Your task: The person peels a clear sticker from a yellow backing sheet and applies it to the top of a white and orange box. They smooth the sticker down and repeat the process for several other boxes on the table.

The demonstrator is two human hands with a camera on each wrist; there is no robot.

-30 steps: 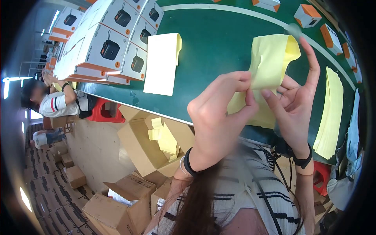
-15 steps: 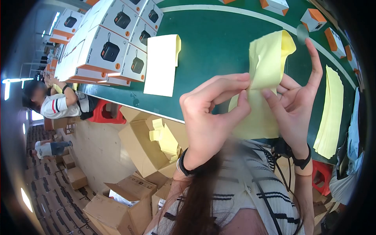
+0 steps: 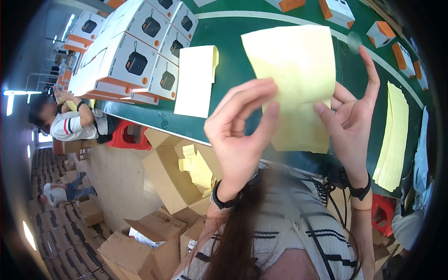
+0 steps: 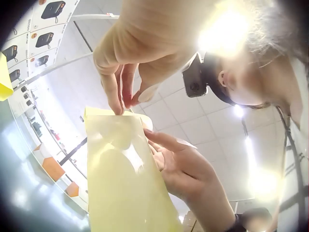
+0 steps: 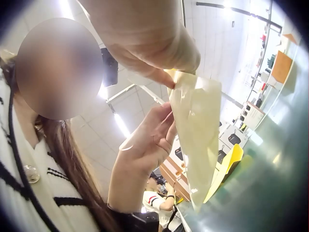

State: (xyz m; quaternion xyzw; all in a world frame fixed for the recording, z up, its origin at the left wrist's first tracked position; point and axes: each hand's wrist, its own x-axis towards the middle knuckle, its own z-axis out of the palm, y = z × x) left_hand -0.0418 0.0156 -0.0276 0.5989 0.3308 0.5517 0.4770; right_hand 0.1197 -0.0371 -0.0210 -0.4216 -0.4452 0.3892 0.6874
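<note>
Head view: a creased pale-yellow paper sheet (image 3: 298, 60) is raised above the green bench (image 3: 228, 52), its right side pinched between thumb and fingers of the right hand (image 3: 350, 123); the left hand (image 3: 238, 126) curves at its left edge, grip not determinable. Green surface separates it from stacked white-and-orange cartons (image 3: 119, 58) leftward and layered yellow paper strips (image 3: 392, 135) rightward.

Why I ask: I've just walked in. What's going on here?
A person at a green table is handling a yellow sheet. The right hand pinches one edge; the left hand is at the opposite edge, its grip unclear. A folded sheet lies beside stacked boxes, and a yellow pile lies to the right.
</note>
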